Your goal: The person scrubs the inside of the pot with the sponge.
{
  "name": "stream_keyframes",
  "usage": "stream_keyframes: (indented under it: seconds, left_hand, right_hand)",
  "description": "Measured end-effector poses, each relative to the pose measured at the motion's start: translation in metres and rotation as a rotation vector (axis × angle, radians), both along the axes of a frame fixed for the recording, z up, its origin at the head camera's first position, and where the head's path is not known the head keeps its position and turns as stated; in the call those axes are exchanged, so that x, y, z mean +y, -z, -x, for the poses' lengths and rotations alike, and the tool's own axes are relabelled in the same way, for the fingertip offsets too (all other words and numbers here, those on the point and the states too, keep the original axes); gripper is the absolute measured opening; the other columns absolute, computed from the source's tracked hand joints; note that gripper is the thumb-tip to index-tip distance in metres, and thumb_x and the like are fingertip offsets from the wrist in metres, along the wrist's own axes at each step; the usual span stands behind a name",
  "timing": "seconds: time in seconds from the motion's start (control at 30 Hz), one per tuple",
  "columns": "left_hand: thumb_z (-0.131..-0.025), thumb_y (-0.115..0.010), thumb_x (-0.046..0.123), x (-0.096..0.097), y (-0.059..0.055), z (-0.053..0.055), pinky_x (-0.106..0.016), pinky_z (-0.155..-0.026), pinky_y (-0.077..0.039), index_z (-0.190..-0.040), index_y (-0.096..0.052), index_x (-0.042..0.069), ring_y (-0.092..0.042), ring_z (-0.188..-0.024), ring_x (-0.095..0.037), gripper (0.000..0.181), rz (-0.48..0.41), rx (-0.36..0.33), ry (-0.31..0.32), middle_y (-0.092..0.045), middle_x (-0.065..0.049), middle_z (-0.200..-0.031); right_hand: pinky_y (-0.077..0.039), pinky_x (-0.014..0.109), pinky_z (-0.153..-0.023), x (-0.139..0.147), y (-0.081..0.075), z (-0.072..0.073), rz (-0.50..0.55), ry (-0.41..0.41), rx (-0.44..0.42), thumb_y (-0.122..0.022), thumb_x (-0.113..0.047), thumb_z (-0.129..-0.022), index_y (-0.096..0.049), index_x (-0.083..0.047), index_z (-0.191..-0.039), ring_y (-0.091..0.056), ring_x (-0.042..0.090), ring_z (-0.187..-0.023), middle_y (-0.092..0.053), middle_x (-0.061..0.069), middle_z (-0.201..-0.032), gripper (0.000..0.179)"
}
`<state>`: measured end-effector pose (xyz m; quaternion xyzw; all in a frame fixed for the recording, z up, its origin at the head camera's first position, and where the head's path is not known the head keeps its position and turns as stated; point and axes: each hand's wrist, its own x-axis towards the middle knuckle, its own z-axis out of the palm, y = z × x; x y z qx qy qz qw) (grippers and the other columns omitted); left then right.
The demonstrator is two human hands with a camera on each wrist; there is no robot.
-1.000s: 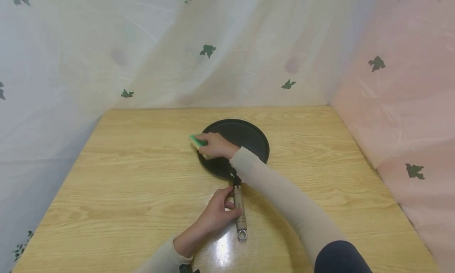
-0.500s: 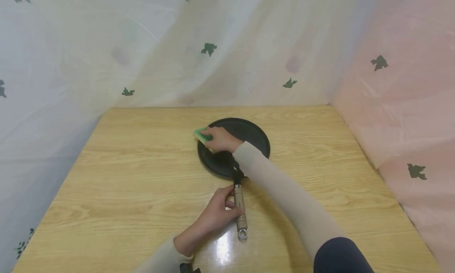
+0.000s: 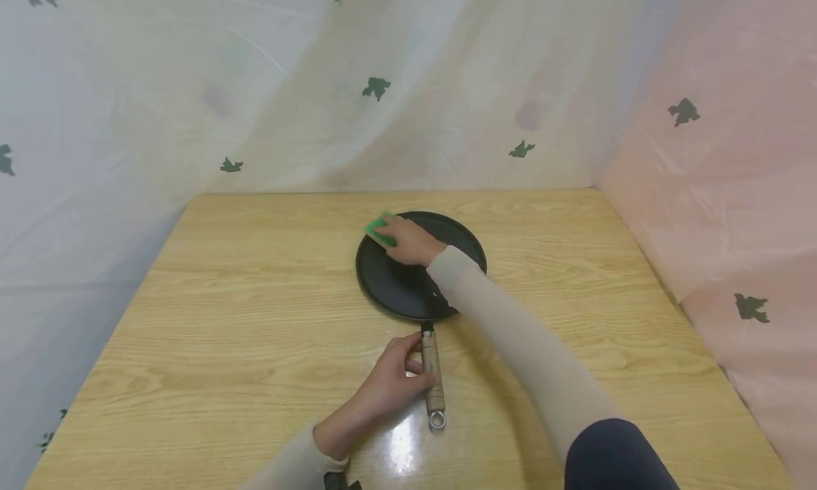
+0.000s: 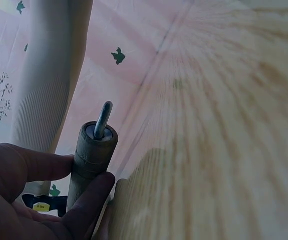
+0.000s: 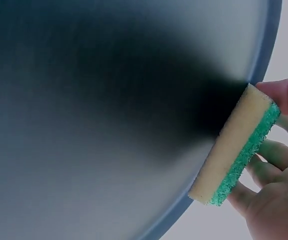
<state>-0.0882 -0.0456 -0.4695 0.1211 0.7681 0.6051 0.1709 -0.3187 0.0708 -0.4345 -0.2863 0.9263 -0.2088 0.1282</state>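
Wiping pan (image 3: 392, 284) around its edge, seemingly step in hand. Right hand (image 3: 413, 242) grips sponge (image 3: 381, 230), pale side toward pan, at far-left edge. Left hand (image 3: 397, 378) pinches wooden handle (image 3: 431, 362). Pan lies on table (image 3: 223, 320), handle toward person. Next move likely calls for even pressure along edge, handle steadied.

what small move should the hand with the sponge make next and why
Probably slide the sponge along the rim toward the far side of the pan: the right hand holds it at the rim with its cream face toward the pan, and the left hand grips the handle, which may help steady things.
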Motion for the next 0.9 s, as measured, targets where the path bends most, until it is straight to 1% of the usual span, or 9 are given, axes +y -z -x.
stream_keyframes:
  seconds: [0.1,0.17,0.3,0.4,0.5,0.63,0.7,0.83,0.9]
  left_hand:
    - [-0.088,-0.078,0.0,0.0,0.0,0.0,-0.023,-0.079,-0.057,-0.151,-0.038,-0.019,-0.068,-0.099,-0.027,0.077,-0.004,-0.001,0.003,-0.052,-0.027,-0.134]
    - [-0.088,-0.078,0.0,0.001,0.0,-0.001,-0.023,-0.079,-0.056,-0.151,-0.038,-0.019,-0.068,-0.099,-0.027,0.077,-0.005,-0.002,0.006,-0.052,-0.027,-0.133]
    - [-0.088,-0.078,0.0,0.001,-0.001,-0.001,-0.023,-0.079,-0.057,-0.15,-0.038,-0.019,-0.069,-0.099,-0.028,0.077,-0.011,0.0,0.007,-0.052,-0.027,-0.133]
    - [-0.088,-0.078,0.0,0.001,-0.002,-0.001,-0.024,-0.079,-0.057,-0.15,-0.038,-0.019,-0.069,-0.099,-0.027,0.077,-0.011,-0.002,0.007,-0.053,-0.027,-0.133]
    - [-0.088,-0.078,0.0,0.002,-0.002,-0.001,-0.023,-0.079,-0.057,-0.15,-0.038,-0.019,-0.068,-0.099,-0.027,0.077,-0.011,-0.007,0.006,-0.053,-0.027,-0.133]
    - [-0.088,-0.078,0.0,0.002,-0.002,-0.002,-0.023,-0.079,-0.057,-0.15,-0.038,-0.019,-0.068,-0.099,-0.028,0.077,-0.007,-0.005,0.004,-0.053,-0.026,-0.132]
    - [-0.087,-0.078,0.0,0.002,-0.002,-0.002,-0.023,-0.079,-0.057,-0.15,-0.038,-0.02,-0.068,-0.1,-0.028,0.077,-0.006,-0.004,0.004,-0.053,-0.026,-0.132]
    - [-0.087,-0.078,0.0,0.002,-0.002,-0.002,-0.023,-0.078,-0.057,-0.15,-0.039,-0.019,-0.069,-0.099,-0.028,0.076,-0.007,-0.002,0.001,-0.053,-0.026,-0.132]
    - [-0.087,-0.078,0.0,0.002,-0.002,-0.002,-0.023,-0.078,-0.057,-0.15,-0.039,-0.019,-0.068,-0.099,-0.028,0.076,-0.006,0.001,-0.001,-0.054,-0.026,-0.131]
  right_hand:
    - [-0.022,0.049,-0.128,0.004,-0.001,0.003,-0.047,0.013,0.031,-0.059,-0.01,-0.105,-0.042,-0.012,-0.161,-0.017,0.036,-0.16,-0.019,0.017,-0.174,0.059]
    - [-0.022,0.051,-0.128,0.005,-0.001,0.004,-0.076,0.023,0.049,-0.059,-0.01,-0.105,-0.043,-0.013,-0.161,-0.018,0.036,-0.16,-0.019,0.017,-0.174,0.059]
    - [-0.035,0.054,-0.122,0.007,-0.003,0.005,-0.117,0.038,0.072,-0.06,-0.01,-0.104,-0.043,-0.015,-0.161,-0.023,0.039,-0.158,-0.019,0.016,-0.174,0.059]
    - [-0.039,0.054,-0.119,0.008,-0.003,0.006,-0.135,0.043,0.078,-0.061,-0.01,-0.104,-0.042,-0.016,-0.161,-0.024,0.039,-0.158,-0.018,0.015,-0.174,0.06]
    - [-0.034,0.055,-0.122,0.011,-0.002,0.007,-0.169,0.043,0.103,-0.062,-0.009,-0.103,-0.043,-0.017,-0.161,-0.023,0.038,-0.158,-0.02,0.014,-0.174,0.061]
    - [-0.035,0.056,-0.121,0.016,0.002,0.01,-0.233,0.047,0.16,-0.063,-0.008,-0.102,-0.046,-0.017,-0.16,-0.023,0.035,-0.159,-0.024,0.014,-0.173,0.061]
    - [-0.039,0.056,-0.119,0.019,0.003,0.011,-0.269,0.051,0.184,-0.064,-0.007,-0.101,-0.047,-0.017,-0.159,-0.023,0.034,-0.159,-0.026,0.014,-0.172,0.061]
    - [-0.037,0.061,-0.118,0.024,0.001,0.013,-0.329,0.063,0.208,-0.065,-0.008,-0.1,-0.048,-0.016,-0.159,-0.022,0.034,-0.159,-0.029,0.016,-0.171,0.062]
    - [-0.037,0.062,-0.118,0.027,0.001,0.014,-0.353,0.068,0.212,-0.065,-0.008,-0.1,-0.048,-0.016,-0.159,-0.022,0.035,-0.159,-0.03,0.016,-0.17,0.062]
